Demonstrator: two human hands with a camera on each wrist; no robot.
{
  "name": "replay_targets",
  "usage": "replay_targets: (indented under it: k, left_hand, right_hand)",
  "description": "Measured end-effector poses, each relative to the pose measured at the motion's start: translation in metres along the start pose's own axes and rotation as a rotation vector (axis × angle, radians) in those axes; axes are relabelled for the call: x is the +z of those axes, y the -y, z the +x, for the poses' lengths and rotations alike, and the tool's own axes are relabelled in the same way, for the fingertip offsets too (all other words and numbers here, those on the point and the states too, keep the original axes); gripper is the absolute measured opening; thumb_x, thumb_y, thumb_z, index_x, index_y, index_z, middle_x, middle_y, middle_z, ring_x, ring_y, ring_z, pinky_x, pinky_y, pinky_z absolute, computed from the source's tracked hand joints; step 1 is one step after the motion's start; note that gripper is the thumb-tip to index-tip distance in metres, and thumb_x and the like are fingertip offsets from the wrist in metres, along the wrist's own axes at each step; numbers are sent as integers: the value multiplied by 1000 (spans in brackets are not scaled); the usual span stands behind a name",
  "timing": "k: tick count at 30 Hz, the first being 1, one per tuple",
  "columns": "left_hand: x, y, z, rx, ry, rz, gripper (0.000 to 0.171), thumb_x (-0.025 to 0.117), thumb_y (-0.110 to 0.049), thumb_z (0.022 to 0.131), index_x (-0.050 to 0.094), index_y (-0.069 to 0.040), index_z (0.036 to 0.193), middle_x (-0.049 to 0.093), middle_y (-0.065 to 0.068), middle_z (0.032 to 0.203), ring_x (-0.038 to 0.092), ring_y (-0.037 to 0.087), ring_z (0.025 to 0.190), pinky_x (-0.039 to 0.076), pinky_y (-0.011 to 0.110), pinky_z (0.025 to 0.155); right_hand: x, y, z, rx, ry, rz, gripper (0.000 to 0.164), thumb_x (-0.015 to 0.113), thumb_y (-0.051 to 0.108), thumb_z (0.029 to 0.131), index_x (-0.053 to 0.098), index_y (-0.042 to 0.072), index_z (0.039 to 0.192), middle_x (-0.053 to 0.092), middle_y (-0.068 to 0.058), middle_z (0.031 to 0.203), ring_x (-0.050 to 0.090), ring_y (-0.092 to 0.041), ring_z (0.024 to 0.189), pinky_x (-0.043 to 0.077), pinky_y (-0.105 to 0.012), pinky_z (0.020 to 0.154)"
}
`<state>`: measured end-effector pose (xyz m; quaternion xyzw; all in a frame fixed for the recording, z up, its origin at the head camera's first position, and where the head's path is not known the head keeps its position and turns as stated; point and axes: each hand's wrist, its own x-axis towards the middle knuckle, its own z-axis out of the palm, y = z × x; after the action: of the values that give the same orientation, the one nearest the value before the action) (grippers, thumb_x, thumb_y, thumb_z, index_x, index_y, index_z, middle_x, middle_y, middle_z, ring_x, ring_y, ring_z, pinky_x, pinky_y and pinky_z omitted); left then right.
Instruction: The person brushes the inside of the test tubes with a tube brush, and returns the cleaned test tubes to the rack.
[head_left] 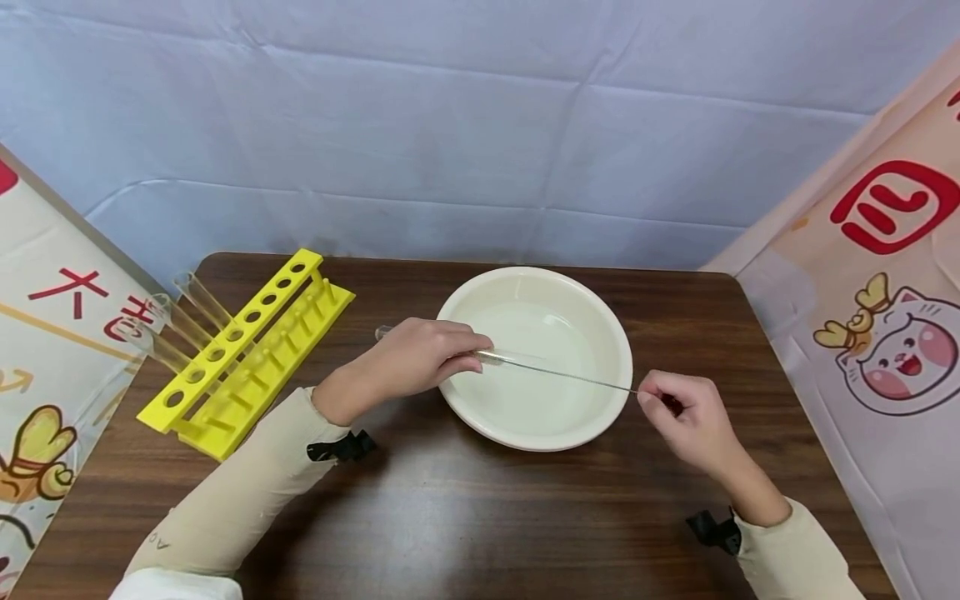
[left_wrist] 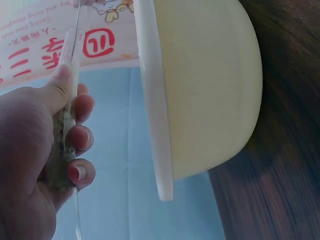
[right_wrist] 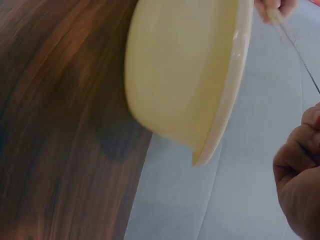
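Note:
My left hand (head_left: 420,354) grips a clear glass test tube (head_left: 495,356), held nearly level over the left side of the white basin (head_left: 617,333). In the left wrist view, the dark bristles (left_wrist: 62,145) of a test tube brush show through the glass between thumb and fingers. The brush's thin twisted wire (head_left: 573,377) runs out of the tube's mouth and across the basin. At its far end my right hand (head_left: 690,417) pinches the wire, just past the basin's right rim. The tube's closed end sticks out behind the left hand.
On the left of the dark wooden table (head_left: 480,517) stands a yellow test tube rack (head_left: 225,421) with holes and pegs. Three glass test tubes (head_left: 204,298) lean out of it. Pale cloth (head_left: 480,150) hangs behind the table, with printed sheets at both sides.

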<state>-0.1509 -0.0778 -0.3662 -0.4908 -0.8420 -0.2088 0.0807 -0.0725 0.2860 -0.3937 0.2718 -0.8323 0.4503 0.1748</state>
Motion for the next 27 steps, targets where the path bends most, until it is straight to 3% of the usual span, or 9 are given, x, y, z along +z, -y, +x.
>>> replay_targets:
  k: [3, 7, 11, 17, 27]
  left_hand:
    - [-1, 2, -2, 1, 10, 1, 25, 68, -27, 100, 73, -13, 120, 74, -4, 109, 70, 9, 98, 57, 31, 83]
    - [-2, 4, -3, -11, 6, 5, 26, 68, -27, 100, 73, -13, 121, 74, -4, 110, 70, 9, 98, 57, 31, 83]
    - [-4, 5, -5, -17, 10, 5, 26, 68, -27, 100, 73, -13, 121, 74, -3, 111, 70, 9, 97, 57, 32, 83]
    - [-7, 5, -7, -18, 2, 7, 28, 69, -27, 99, 73, -11, 123, 74, -1, 114, 71, 12, 102, 57, 34, 85]
    - [-12, 6, -11, -28, 1, -6, 27, 68, -27, 100, 72, -11, 122, 73, -2, 112, 70, 10, 95, 57, 33, 81]
  right_hand:
    - [-3, -6, -1, -140, -17, -82, 32, 57, -14, 76, 58, 17, 68, 43, 12, 61, 34, 5, 54, 28, -15, 46]
    - [-7, -5, 2, -314, -54, -209, 22, 54, 3, 86, 58, 15, 68, 45, 10, 63, 36, 3, 56, 29, -13, 50]
    - [-11, -2, 5, -444, -112, -350, 34, 50, 19, 97, 58, 13, 65, 45, 8, 61, 35, -1, 54, 28, -17, 48]
    - [-15, 3, 6, -560, -195, -513, 38, 48, 17, 97, 59, 8, 62, 49, 3, 57, 35, -8, 48, 28, -25, 41]
    - [-17, 6, 9, -666, -294, -557, 33, 50, 9, 92, 54, 3, 60, 45, -3, 54, 31, -14, 44, 23, -29, 37]
